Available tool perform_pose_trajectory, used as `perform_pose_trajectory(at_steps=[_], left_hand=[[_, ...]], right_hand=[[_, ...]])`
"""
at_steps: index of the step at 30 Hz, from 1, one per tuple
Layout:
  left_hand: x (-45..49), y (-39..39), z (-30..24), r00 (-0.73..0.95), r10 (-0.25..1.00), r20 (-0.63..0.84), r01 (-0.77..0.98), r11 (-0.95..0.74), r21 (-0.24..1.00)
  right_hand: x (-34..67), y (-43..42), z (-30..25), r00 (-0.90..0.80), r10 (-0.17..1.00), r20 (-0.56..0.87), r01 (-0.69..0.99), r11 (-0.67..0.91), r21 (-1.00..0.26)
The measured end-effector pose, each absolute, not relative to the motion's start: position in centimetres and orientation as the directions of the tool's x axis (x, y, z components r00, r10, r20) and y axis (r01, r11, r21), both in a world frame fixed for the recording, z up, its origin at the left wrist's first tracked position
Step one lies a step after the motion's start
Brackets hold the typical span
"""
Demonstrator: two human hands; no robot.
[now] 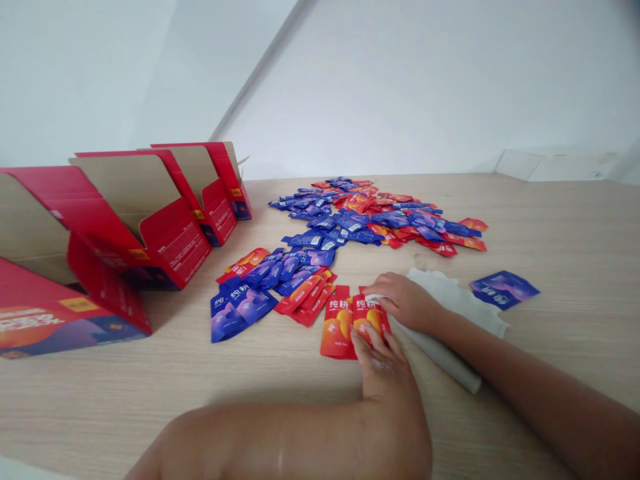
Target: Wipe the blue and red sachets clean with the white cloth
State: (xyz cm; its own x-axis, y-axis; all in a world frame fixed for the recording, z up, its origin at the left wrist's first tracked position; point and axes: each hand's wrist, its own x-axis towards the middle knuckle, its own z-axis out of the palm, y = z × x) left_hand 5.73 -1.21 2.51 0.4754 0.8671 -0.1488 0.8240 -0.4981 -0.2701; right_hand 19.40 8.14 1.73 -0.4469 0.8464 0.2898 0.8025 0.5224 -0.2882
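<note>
My left hand [384,357] rests its outstretched fingers on the lower part of a red sachet [363,310] with an orange fruit print. Close above it, my right hand [406,301] grips a white cloth [445,293], and a bit of it shows under the fingertips at the sachet's top. The cloth spreads out beneath my right wrist on the table. Another red sachet [337,330] lies flat just left, side by side with the first. Part of one more red edge shows under my hands, mostly hidden.
Blue sachets [243,308] and red sachets [311,297] lie in an overlapping group to the left. A large mixed heap [357,219] is behind. One blue sachet [505,289] lies right of the cloth. Open red boxes [175,243] stand at the left on the wooden table [240,387].
</note>
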Motion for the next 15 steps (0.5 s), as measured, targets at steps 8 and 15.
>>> perform_pose_trajectory(at_steps=[8,15], left_hand=[[6.1,-1.2,2.0,0.489,0.868,-0.091,0.815,-0.491,-0.306],[6.3,-1.2,1.4,0.523,0.852,-0.033,0.8,-0.504,-0.325]], right_hand=[[17.6,6.5,3.3,-0.514,0.795,0.322,0.751,0.598,-0.281],[17.8,7.2,2.4,-0.482,0.839,0.251,0.792,0.541,-0.285]])
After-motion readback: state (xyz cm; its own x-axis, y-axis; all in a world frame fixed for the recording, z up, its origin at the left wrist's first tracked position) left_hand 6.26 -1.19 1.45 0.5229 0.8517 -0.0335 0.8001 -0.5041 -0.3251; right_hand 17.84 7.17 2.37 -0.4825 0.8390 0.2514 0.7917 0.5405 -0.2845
